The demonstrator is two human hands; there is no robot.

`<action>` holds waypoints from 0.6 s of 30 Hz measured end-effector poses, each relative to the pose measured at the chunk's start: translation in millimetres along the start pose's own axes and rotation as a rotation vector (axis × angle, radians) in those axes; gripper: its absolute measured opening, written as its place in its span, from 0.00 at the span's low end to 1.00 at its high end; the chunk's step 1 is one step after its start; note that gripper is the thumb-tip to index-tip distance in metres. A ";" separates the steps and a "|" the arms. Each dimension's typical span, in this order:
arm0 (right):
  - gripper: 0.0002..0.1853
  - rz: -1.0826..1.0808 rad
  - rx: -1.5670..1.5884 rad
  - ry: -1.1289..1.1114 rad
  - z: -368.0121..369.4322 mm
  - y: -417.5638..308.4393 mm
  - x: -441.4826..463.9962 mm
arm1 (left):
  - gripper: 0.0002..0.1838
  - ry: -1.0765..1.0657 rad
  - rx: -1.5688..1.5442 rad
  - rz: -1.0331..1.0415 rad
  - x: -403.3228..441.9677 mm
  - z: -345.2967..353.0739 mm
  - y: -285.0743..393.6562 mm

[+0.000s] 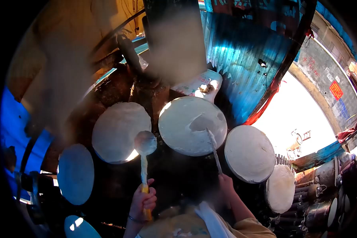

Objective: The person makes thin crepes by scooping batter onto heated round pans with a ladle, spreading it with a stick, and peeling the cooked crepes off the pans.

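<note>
Yellow handle [147,215] in curled fingers, the left hand [142,201] is closed round the ladle [145,142]; the right hand [226,184] grips a pale-coated stick [213,144]; the step looks like stirring or skimming, and the next move probably calls for a steady hold; the ladle points straight forward, bowl foremost; the stick slants forward-left, its tip at the middle round vat [162,133]; beyond stands blue corrugated sheeting [250,59].

Beyond the blue corrugated sheet [242,63], a red poster [336,90] hangs on a wall [318,67].
</note>
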State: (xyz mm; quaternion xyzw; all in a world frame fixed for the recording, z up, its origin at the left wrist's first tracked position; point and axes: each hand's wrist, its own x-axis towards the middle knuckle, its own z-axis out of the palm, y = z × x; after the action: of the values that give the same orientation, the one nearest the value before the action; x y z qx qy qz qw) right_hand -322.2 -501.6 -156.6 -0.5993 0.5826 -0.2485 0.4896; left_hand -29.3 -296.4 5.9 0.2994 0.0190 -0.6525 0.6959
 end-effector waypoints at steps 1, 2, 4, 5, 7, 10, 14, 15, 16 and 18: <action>0.12 0.116 0.041 -0.030 -6.3 -14.5 12.6 | 0.25 0.003 -0.004 -0.006 0.9 1.8 -1.0; 0.12 0.172 0.083 -0.039 -8.8 -30.5 19.7 | 0.26 0.005 -0.017 0.013 2.6 4.0 -2.1; 0.13 0.010 -0.006 -0.003 -1.5 -28.6 20.0 | 0.26 0.004 -0.020 0.030 6.6 4.3 -4.2; 0.14 -0.205 -0.131 0.047 8.1 -20.0 11.6 | 0.26 0.001 -0.002 0.025 9.4 1.7 -3.7; 0.15 -0.220 -0.107 0.031 12.4 2.0 -8.9 | 0.27 -0.028 -0.048 -0.009 12.5 -5.1 -5.0; 0.18 -0.127 -0.230 0.158 -5.7 35.1 14.0 | 0.26 -0.022 -0.004 -0.019 14.3 1.3 -4.8; 0.15 0.220 0.136 0.059 -1.4 -47.1 70.4 | 0.25 -0.031 -0.039 -0.028 20.4 9.0 -10.0; 0.15 0.223 0.136 0.058 -0.7 -58.8 78.9 | 0.25 -0.034 -0.052 -0.026 22.6 8.5 -11.1; 0.18 0.155 0.152 0.099 0.6 -69.2 83.5 | 0.25 -0.045 -0.086 -0.047 24.0 6.8 -11.2; 0.22 0.092 0.174 0.142 10.1 -75.3 75.1 | 0.25 -0.025 -0.103 -0.070 23.7 4.1 -11.0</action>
State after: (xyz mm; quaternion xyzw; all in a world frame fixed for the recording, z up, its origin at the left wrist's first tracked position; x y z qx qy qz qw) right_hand -264.3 -581.2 -115.0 -0.5080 0.6188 -0.3171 0.5084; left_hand -37.4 -319.1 -4.9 0.2540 0.0542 -0.6784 0.6872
